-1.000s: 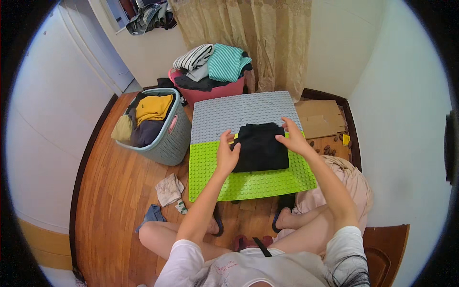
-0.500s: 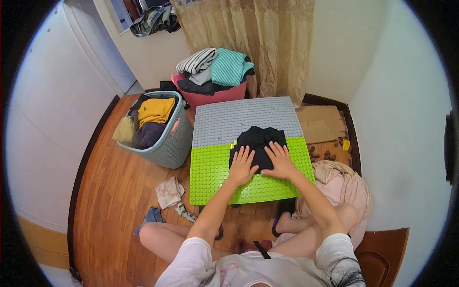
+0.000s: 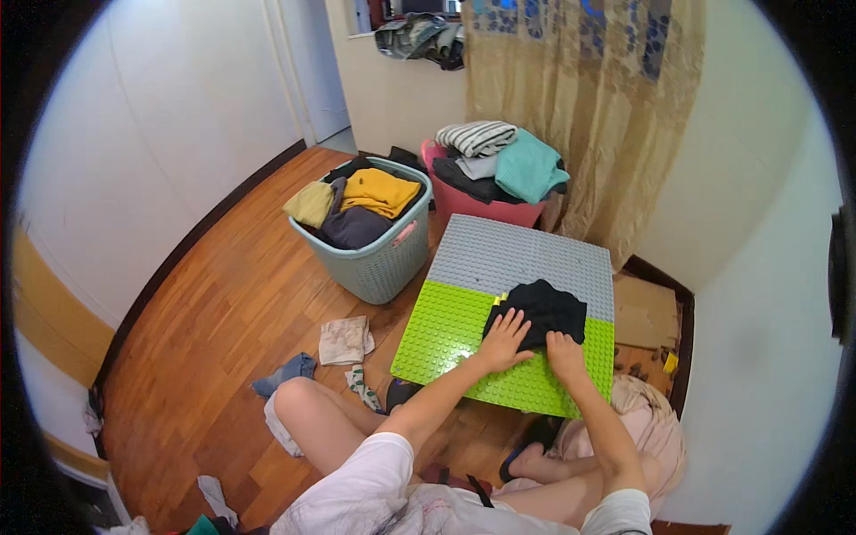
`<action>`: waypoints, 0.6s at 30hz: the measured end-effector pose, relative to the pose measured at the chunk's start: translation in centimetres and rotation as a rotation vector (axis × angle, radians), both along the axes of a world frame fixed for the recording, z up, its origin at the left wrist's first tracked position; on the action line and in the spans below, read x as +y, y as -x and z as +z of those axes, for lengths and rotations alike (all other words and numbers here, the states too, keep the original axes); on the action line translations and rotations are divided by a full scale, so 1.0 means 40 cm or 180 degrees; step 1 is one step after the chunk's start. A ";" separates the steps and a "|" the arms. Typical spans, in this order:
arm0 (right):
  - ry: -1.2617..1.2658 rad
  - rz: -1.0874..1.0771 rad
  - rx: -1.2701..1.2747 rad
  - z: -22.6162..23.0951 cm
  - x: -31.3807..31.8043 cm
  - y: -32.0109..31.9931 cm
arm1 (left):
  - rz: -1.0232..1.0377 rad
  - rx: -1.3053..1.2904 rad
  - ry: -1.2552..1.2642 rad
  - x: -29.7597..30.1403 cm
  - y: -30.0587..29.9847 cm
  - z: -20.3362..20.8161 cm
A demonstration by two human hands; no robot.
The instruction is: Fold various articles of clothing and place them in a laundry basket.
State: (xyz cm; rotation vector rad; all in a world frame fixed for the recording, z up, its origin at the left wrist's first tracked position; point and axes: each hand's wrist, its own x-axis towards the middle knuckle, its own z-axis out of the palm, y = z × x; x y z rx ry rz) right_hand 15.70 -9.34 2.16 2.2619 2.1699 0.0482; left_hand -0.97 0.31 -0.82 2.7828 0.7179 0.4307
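Observation:
A black folded garment (image 3: 546, 308) lies on the studded table top (image 3: 437, 343), across the line where its grey half meets its bright green half. My left hand (image 3: 506, 342) rests on the garment's near left part with fingers stretched out. At the near right edge of the cloth, my right hand (image 3: 565, 357) has its fingers curled and pressed together on the fabric. A small yellow piece (image 3: 499, 300) shows at the garment's left edge.
A blue-grey laundry basket (image 3: 374, 267) full of clothes stands left of the table. Behind it is a pink tub (image 3: 499, 210) heaped with folded clothes. A pale cloth (image 3: 345, 341), a sock (image 3: 361, 387) and a blue denim piece (image 3: 287, 374) lie on the wooden floor.
My view has swung to the left, so the table appears farther right. The right hand's spread fingers have curled at the garment's near edge; the left hand remains flat on it.

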 end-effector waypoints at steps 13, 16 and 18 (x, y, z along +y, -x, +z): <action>-0.2137 0.0200 0.3016 0.267 0.025 0.330 | 0.0838 -0.3699 0.4249 -0.046 0.168 0.219; -0.2140 0.0394 0.2426 0.225 0.053 0.339 | 0.1567 -0.4467 0.4827 0.014 0.259 0.269; -0.2093 0.0135 0.2208 0.158 0.059 0.340 | 0.1573 -0.5173 0.4544 0.116 0.317 0.252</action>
